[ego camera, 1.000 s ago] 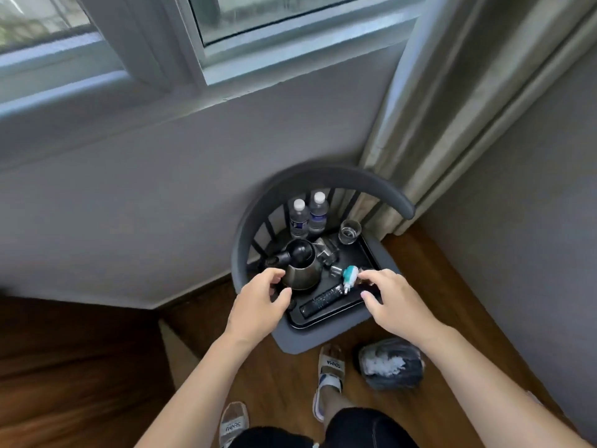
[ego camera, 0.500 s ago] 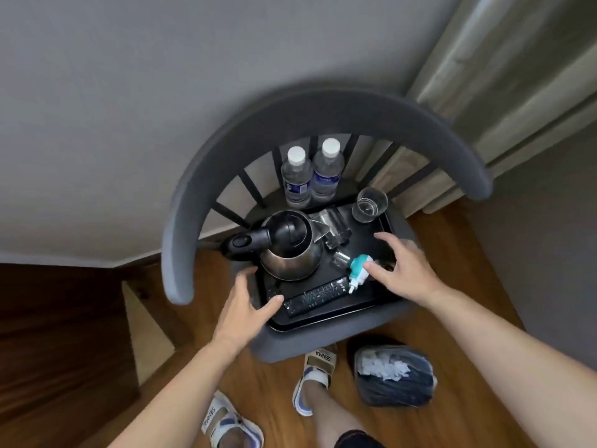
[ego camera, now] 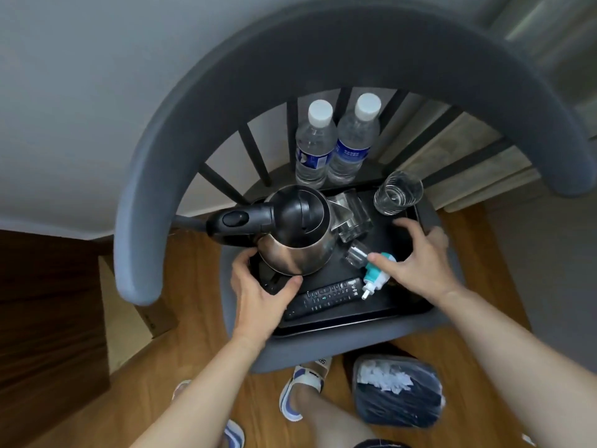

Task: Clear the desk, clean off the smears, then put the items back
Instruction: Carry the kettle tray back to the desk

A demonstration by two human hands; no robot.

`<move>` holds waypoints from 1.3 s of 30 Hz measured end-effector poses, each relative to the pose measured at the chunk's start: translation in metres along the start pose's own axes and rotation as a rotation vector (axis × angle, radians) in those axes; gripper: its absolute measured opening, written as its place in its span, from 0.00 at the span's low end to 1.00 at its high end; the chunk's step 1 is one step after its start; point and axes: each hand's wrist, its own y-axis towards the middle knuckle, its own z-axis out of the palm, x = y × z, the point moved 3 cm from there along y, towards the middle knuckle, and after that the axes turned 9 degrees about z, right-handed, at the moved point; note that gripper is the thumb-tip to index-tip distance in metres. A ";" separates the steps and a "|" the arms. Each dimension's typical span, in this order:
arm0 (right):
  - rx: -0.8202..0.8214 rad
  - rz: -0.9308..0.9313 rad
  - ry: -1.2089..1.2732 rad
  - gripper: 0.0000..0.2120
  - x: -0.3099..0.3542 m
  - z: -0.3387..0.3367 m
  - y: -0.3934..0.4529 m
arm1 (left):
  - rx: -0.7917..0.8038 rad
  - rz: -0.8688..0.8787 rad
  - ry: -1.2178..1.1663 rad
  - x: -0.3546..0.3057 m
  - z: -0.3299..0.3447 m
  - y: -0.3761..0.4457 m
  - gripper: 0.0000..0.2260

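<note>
A black tray lies on the seat of a grey chair. It carries a steel kettle with a black lid, a black remote, a teal and white plug-in device, an upright glass and a glass lying on its side. Two water bottles stand at the back of the seat. My left hand grips the tray's left edge by the kettle base, thumb on top. My right hand rests with spread fingers over the tray's right side, its thumb touching the teal device.
The chair's curved backrest arches over the tray and stands against a grey wall. A bin lined with a black bag sits on the wooden floor right of my sandalled feet. A tan box lies to the left, and a curtain hangs at the upper right.
The view has come down much closer to the chair. My left hand has closed onto the tray's left edge, and my right hand has shifted a little toward the right rim.
</note>
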 end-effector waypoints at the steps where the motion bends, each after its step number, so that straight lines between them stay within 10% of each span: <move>1: -0.010 -0.006 0.022 0.40 -0.002 0.002 -0.001 | -0.033 0.004 -0.005 -0.002 0.003 -0.001 0.39; 20: -0.142 -0.044 0.139 0.34 0.024 -0.108 -0.109 | -0.093 0.224 -0.060 -0.119 -0.048 -0.056 0.39; 39: -0.175 -0.284 0.132 0.28 0.204 -0.216 -0.356 | -0.230 0.344 -0.013 -0.295 -0.310 -0.189 0.46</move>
